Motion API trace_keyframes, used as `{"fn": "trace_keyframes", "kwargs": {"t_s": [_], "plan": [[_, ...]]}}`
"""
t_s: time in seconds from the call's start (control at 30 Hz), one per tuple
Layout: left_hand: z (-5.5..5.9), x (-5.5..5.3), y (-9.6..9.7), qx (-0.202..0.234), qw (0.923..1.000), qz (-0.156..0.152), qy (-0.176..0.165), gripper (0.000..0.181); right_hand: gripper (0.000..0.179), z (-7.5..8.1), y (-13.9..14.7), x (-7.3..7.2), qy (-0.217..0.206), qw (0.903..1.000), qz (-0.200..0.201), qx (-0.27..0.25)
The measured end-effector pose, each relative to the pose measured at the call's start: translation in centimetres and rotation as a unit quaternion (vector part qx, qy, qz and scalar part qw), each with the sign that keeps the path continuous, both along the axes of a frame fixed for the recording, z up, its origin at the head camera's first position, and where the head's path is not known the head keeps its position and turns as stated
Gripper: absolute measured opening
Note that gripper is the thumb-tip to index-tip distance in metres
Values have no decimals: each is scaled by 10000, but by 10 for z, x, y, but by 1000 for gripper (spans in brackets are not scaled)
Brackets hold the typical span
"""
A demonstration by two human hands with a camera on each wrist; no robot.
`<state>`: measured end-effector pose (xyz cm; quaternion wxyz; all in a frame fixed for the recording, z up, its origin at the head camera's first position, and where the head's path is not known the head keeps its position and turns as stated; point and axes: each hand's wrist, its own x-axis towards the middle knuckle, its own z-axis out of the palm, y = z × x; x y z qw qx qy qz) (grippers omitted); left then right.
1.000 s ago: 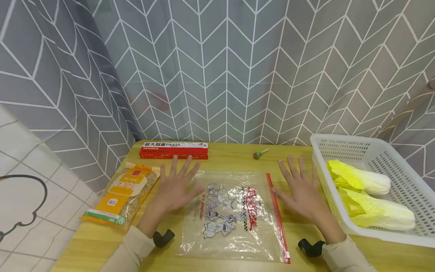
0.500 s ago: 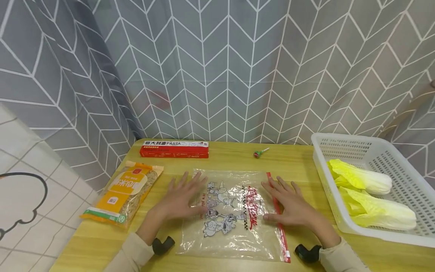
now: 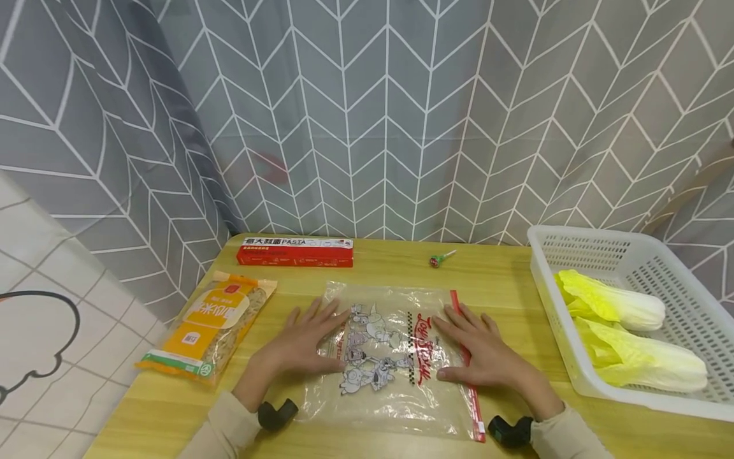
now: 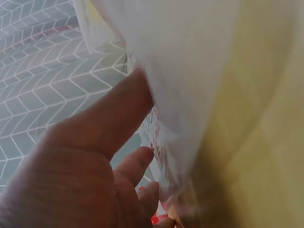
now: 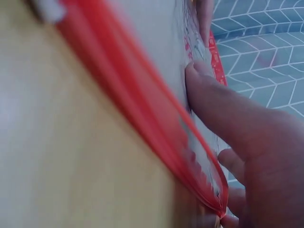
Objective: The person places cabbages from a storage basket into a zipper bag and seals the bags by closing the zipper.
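A clear zip bag (image 3: 384, 408) with cartoon figures and red lettering lies flat on the wooden table. Its red zip edge (image 3: 474, 408) faces right; in the right wrist view the two red strips (image 5: 137, 95) stand apart. My left hand (image 3: 304, 344) rests its spread fingers on the bag's left side. On the right side, by the zip edge, my right hand (image 3: 482, 347) touches the bag with fingers spread. The left wrist view has the left thumb (image 4: 109, 114) against the plastic. Likewise the right thumb (image 5: 213, 95) presses the bag's surface.
Left of the bag lies an orange grain packet (image 3: 212, 325). A red pasta box (image 3: 295, 253) and a green-wrapped lollipop (image 3: 440, 258) lie along the back. At right, a white plastic basket (image 3: 559, 331) holds two Chinese cabbages (image 3: 648, 357). Grey curtain (image 3: 384, 115) hangs behind the table.
Both hands have moved inward and down onto the bag from either side of it. The bag's right edge has shifted slightly to the left.
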<state>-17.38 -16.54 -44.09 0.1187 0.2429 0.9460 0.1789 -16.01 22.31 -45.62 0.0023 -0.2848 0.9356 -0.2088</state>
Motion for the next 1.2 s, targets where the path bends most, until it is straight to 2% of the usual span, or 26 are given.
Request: {"fn": "trace_keyframes", "kwargs": {"t_s": [0.4,0.67,0.77,0.97,1.1,1.2], "plan": [[3,-9,-9,158,9999,49,-7,100,94,-8,-11,-4,162,9994,-281,-117],[2,-9,-13,405,9990,184,33,98,93,-16,-13,-5,233,9986,-405,-254],[1,-8,-14,507,9978,420,91,97,92,-17,-12,-4,277,9982,-440,-286],[-4,-7,-16,432,9921,1148,251,108,91,-18,-11,-4,331,9978,-506,-281],[-7,-8,-17,298,9900,1357,227,110,92,-19,-10,-4,334,9976,-547,-250],[-10,-10,-19,354,9881,1483,183,106,92,-19,-10,-5,333,9975,-564,-250]]}}
